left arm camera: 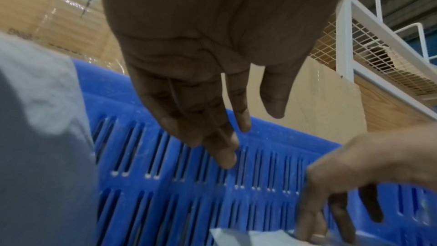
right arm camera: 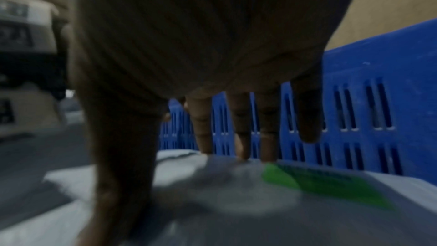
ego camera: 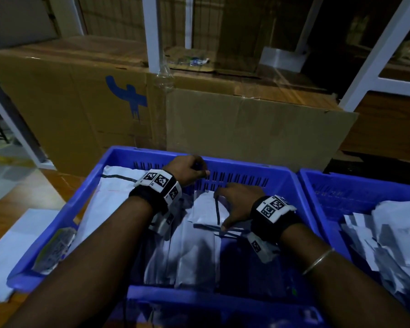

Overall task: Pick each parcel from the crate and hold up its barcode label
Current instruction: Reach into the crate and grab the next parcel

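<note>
A blue slotted crate [ego camera: 152,153] in front of me holds several white and grey plastic parcels. My right hand [ego camera: 237,202] is spread over a pale parcel with a black stripe [ego camera: 206,209] near the far wall. In the right wrist view its fingertips [right arm camera: 203,149] touch a grey parcel [right arm camera: 236,194] bearing a green label [right arm camera: 319,182]; the thumb reaches down at the left. My left hand [ego camera: 189,168] hovers by the crate's far wall [left arm camera: 189,194], fingers [left arm camera: 224,156] loosely extended and holding nothing. No barcode label is readable.
A second blue crate [ego camera: 317,185] at the right holds more crumpled parcels [ego camera: 388,233]. Large cardboard boxes [ego camera: 81,102] stand close behind both crates, with white rack posts [ego camera: 153,31] among them. A labelled packet [ego camera: 55,249] lies over the left rim, beside a white sheet [ego camera: 21,245].
</note>
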`<control>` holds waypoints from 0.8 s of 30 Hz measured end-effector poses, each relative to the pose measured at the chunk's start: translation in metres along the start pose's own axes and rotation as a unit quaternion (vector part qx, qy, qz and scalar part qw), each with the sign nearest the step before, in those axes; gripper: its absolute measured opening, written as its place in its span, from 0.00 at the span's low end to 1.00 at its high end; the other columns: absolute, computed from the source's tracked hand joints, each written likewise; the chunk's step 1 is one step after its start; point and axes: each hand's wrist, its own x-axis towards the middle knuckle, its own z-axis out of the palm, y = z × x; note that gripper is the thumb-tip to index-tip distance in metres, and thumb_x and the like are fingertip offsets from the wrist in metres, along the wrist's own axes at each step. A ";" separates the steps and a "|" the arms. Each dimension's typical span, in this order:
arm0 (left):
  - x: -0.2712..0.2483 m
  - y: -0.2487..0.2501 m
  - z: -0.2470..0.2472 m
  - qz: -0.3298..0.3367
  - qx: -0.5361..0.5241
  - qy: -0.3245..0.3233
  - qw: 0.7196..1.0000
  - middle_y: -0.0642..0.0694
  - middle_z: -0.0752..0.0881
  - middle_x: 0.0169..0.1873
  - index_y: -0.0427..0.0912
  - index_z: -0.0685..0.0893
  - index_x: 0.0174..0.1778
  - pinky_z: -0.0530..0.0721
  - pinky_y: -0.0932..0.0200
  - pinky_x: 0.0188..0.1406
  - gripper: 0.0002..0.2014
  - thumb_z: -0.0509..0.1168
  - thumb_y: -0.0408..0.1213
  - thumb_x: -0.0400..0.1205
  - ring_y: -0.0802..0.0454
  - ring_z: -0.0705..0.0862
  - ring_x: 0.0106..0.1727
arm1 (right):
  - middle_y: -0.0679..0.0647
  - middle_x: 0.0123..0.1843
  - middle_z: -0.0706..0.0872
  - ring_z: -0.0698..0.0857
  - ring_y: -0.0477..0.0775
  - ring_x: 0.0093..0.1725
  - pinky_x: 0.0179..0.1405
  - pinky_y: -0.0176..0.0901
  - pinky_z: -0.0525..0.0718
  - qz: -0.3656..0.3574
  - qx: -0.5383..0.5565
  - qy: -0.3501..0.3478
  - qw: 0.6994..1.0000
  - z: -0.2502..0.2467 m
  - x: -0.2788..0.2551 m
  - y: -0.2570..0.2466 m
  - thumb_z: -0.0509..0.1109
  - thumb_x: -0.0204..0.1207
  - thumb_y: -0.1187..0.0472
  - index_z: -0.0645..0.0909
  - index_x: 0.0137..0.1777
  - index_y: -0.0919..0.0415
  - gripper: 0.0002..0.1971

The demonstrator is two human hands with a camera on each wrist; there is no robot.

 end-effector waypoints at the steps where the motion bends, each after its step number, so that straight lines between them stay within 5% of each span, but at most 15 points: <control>1: 0.000 -0.001 -0.001 -0.003 -0.005 0.002 1.000 0.45 0.89 0.46 0.49 0.86 0.50 0.86 0.49 0.52 0.10 0.71 0.50 0.79 0.48 0.87 0.48 | 0.52 0.65 0.78 0.81 0.60 0.62 0.50 0.54 0.80 0.007 -0.003 0.010 1.000 0.002 0.001 -0.001 0.79 0.58 0.31 0.72 0.69 0.44 0.40; 9: -0.001 0.003 -0.007 -0.003 -0.001 0.020 1.000 0.49 0.87 0.42 0.51 0.86 0.51 0.84 0.57 0.48 0.10 0.70 0.52 0.79 0.51 0.85 0.45 | 0.49 0.61 0.79 0.82 0.58 0.60 0.48 0.53 0.81 0.005 0.010 0.044 0.999 0.006 0.005 -0.005 0.82 0.57 0.34 0.74 0.64 0.45 0.37; 16: -0.003 0.006 -0.012 -0.001 0.005 0.027 1.000 0.48 0.88 0.46 0.54 0.85 0.48 0.85 0.51 0.52 0.09 0.70 0.53 0.78 0.49 0.86 0.50 | 0.52 0.60 0.79 0.82 0.61 0.59 0.44 0.51 0.79 -0.001 0.008 0.042 0.999 0.015 0.008 -0.005 0.82 0.59 0.36 0.72 0.63 0.47 0.36; 21: -0.005 0.007 -0.019 -0.011 0.014 0.027 0.999 0.49 0.85 0.48 0.53 0.85 0.51 0.84 0.53 0.52 0.11 0.68 0.54 0.80 0.49 0.84 0.54 | 0.52 0.62 0.78 0.80 0.59 0.60 0.47 0.52 0.80 -0.013 0.030 0.089 0.995 0.011 0.002 -0.008 0.81 0.52 0.30 0.69 0.66 0.48 0.44; 24: -0.005 0.006 -0.023 -0.022 0.027 0.026 0.999 0.47 0.87 0.53 0.52 0.86 0.53 0.84 0.52 0.54 0.13 0.66 0.55 0.80 0.48 0.84 0.55 | 0.51 0.59 0.79 0.80 0.59 0.57 0.44 0.48 0.79 -0.060 0.002 0.109 0.992 0.005 -0.004 -0.020 0.78 0.63 0.36 0.73 0.63 0.49 0.33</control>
